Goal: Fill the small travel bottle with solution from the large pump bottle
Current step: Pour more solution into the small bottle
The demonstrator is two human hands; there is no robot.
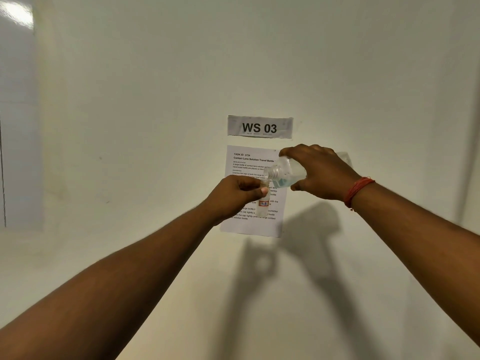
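Observation:
My right hand (320, 171) grips the large clear bottle (287, 173), uncapped and tipped on its side, its threaded neck pointing left and down. A little pale blue liquid lies in its lower side. Just under that neck, my left hand (240, 192) holds the small clear travel bottle (263, 202) upright by its top; it has a red-marked label reading 78. The two openings are close together. I cannot tell whether liquid is flowing. Both bottles are raised in front of a white wall.
A printed task sheet (246, 224) is taped to the wall behind the bottles, under a "WS 03" sign (260, 127). A red thread bracelet (357, 190) circles my right wrist. Shadows of the arms fall on the white surface below.

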